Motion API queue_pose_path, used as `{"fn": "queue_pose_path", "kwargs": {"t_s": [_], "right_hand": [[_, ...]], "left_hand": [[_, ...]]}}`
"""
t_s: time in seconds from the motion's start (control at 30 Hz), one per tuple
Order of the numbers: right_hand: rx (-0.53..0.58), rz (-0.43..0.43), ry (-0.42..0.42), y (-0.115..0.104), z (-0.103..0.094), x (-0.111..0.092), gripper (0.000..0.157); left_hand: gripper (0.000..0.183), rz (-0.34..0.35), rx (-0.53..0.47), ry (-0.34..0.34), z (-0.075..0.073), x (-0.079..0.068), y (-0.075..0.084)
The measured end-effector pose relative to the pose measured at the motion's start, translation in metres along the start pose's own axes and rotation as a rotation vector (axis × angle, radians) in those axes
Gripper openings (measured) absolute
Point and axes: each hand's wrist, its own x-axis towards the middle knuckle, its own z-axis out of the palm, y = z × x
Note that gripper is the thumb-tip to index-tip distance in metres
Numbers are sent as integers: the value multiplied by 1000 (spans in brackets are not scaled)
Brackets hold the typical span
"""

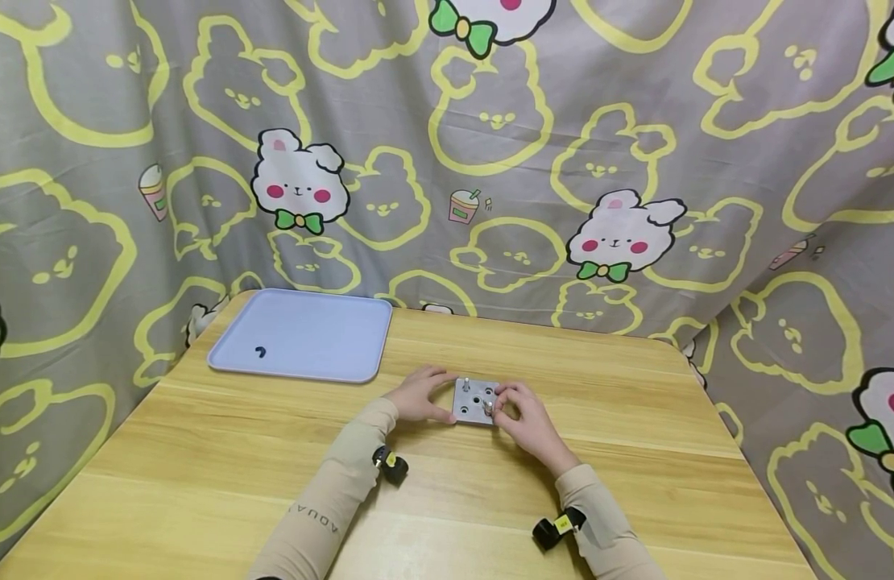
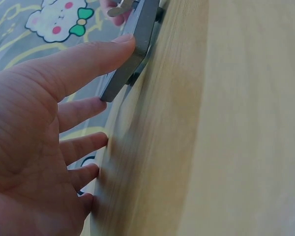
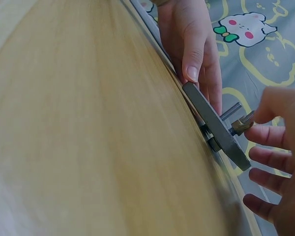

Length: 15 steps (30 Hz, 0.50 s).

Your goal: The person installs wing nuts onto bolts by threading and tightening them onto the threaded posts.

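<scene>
A square grey metal plate (image 1: pixel 476 418) with several holes lies low over the table, bolt heads showing beneath it in the wrist views. Two threaded bolts stick up from it; a bare bolt (image 1: pixel 466 385) stands near its far left corner. My left hand (image 1: pixel 420 395) holds the plate's left side between thumb and index finger, the other fingers spread with their tips near the tabletop. At the near right bolt, my right hand (image 1: pixel 525 419) pinches a small brass-coloured wing nut (image 3: pixel 242 126) with thumb and index finger. The nut sits around the bolt's threads, partly hidden by the fingertips.
A light blue tray (image 1: pixel 324 334) stands at the table's back left, with a small dark curved piece (image 1: pixel 261 352) in it. The wooden table (image 1: pixel 563 354) reaches back to a patterned curtain (image 1: pixel 505 185). Each wrist wears a black camera.
</scene>
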Motion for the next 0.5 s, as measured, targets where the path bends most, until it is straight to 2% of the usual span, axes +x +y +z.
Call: {"fn": "queue_pose_path", "kwargs": {"t_s": [0.13,0.37,0.5], "right_hand": [[-4,-16,15,1,0,-1,13],[-35,-11,12,2,1,-1,32],[-37,1,1,1,1,-1,35]], "left_hand": [[84,2,0,-3,0,0,0],[84,-2,0,-3,-1,0,0],[84,-7,-2,-5,0,0,0]]}}
